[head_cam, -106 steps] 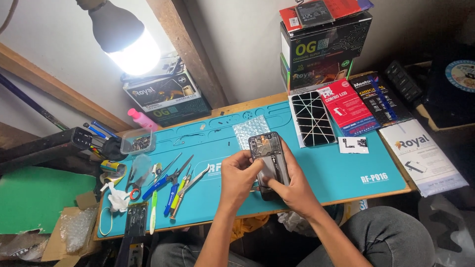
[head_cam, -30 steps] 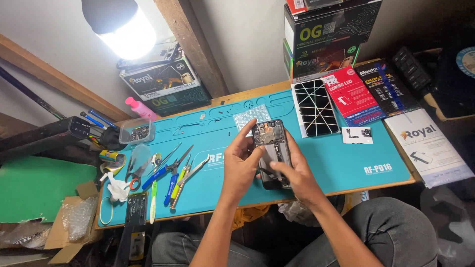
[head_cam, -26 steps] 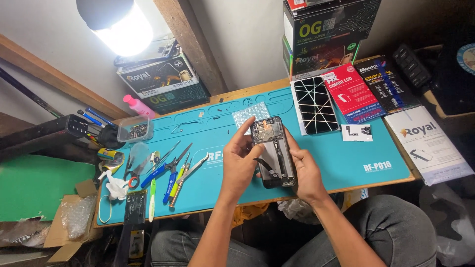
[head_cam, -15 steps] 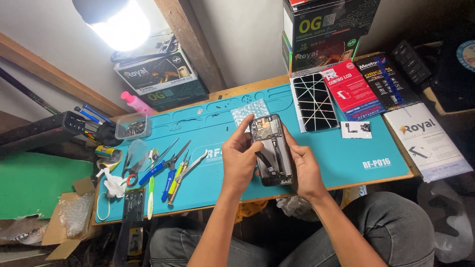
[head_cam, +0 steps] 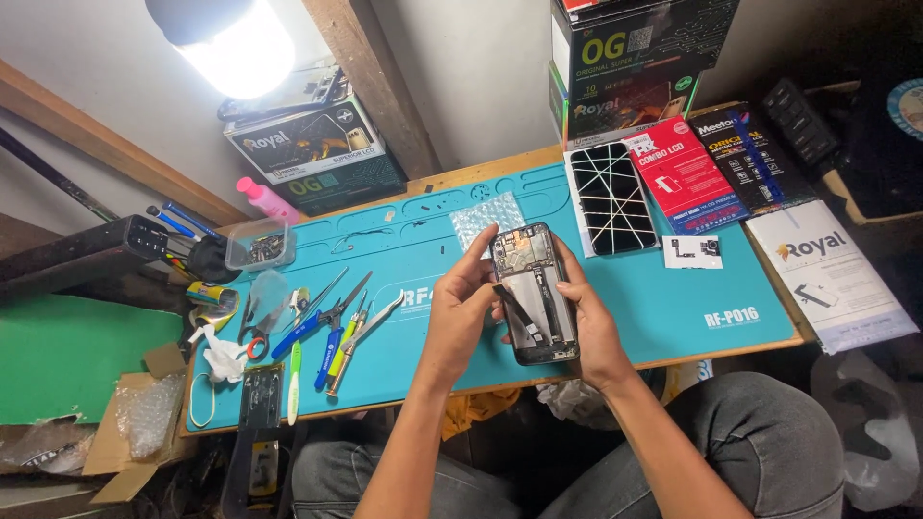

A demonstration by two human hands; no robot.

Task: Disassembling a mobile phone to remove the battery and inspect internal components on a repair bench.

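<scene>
Both my hands hold an opened smartphone [head_cam: 535,293], back cover off, circuit board and flat cables showing, above a teal repair mat [head_cam: 673,288]. My left hand [head_cam: 460,309] grips its left edge, with fingers at the top corner and the thumb on a dark cable strip. Cupping the right edge and lower corner is my right hand [head_cam: 588,322]. The phone sits upright, slightly tilted.
Tweezers, scissors, screwdrivers [head_cam: 332,327] and a small plastic parts tray [head_cam: 258,244] lie at the mat's left. A cracked black screen [head_cam: 610,197], a bubble-wrap piece [head_cam: 486,213], a red box [head_cam: 681,173], cardboard boxes [head_cam: 317,154] and a lamp [head_cam: 231,38] stand behind. My knees are below the table edge.
The phone and both hands have stayed near the mat's front middle. My left fingers shifted from the phone's top toward its left edge and the cable strip.
</scene>
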